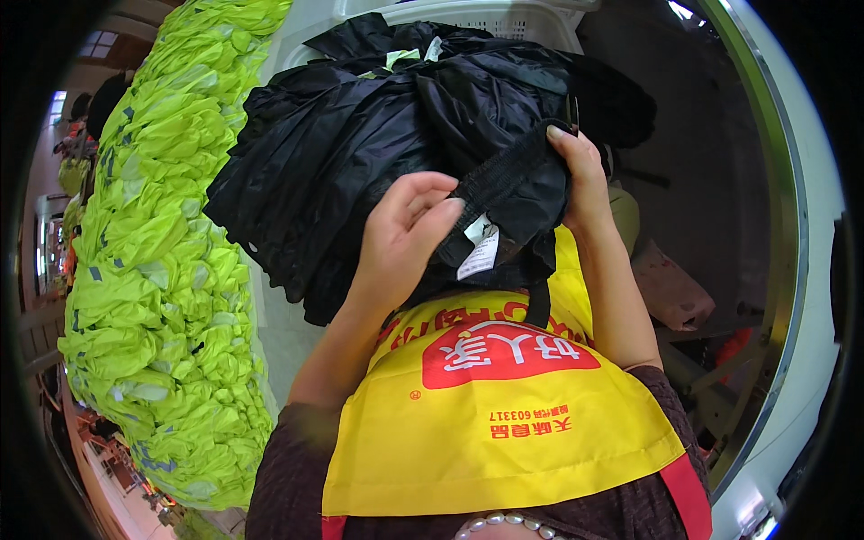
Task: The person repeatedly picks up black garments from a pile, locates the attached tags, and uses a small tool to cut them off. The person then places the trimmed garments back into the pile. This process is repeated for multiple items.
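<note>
A black garment with a gathered elastic waistband [504,175] is held up in front of my apron. Thumb and fingers of my left hand [396,234] pinch the band's left end. At its right end my right hand [587,180] grips the edge, thumb on top. Beside the right fingers a thin metal tip [576,110] sticks up; its kind cannot be made out. From the inside of the band hangs a white label [480,247], just right of my left fingertips. Behind and below lies a heap of shiny black garments [333,126], partly hidden by my hands.
A long pile of bright yellow-green garments [171,270] runs along the left. At the back stands a white plastic basket [540,29] under the black heap. My yellow apron [495,459] covers my front. A pale curved edge [814,180] borders the dark area at right.
</note>
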The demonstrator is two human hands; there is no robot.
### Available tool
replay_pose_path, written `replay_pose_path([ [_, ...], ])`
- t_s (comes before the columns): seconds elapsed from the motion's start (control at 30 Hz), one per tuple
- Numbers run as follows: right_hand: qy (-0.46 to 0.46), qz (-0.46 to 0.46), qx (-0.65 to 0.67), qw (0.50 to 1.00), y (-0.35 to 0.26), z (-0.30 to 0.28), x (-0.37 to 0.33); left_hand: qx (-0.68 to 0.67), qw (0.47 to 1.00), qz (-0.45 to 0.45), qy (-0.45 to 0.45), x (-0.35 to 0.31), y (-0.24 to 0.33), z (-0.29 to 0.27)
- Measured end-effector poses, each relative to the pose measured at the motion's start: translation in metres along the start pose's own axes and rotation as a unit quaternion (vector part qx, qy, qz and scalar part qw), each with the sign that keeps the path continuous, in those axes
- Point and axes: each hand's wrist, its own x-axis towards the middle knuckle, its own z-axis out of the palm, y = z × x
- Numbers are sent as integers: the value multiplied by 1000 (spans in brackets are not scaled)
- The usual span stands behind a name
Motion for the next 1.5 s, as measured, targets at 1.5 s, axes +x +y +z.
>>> replay_pose_path([
  [1.5, -197, 61, 52, 977, -3, -24, 4, 273, 931, 198, -136, 49, 3, 13],
])
